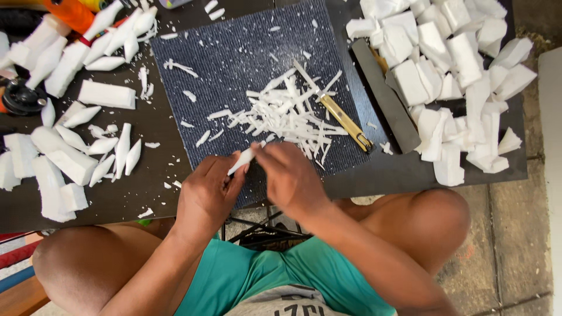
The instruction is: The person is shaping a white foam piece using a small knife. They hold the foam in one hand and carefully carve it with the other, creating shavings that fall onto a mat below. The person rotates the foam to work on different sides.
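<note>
My left hand [206, 193] and my right hand [291, 178] meet over the near edge of a dark blue ribbed mat [234, 64]. Both are closed around a slim white foam piece [242, 159], whose tapered end sticks out between them. Just beyond my fingers lies a heap of thin white foam shavings [287, 114]. A knife with a yellow handle [342, 120] rests on the mat at the right side of the heap, untouched.
Rough white foam blocks [445, 64] are piled at the right beside a dark grey flat bar [386, 99]. Carved spindle-shaped foam pieces [120, 149] and blocks lie at the left on the black table [129, 199]. My bare knees sit below the table edge.
</note>
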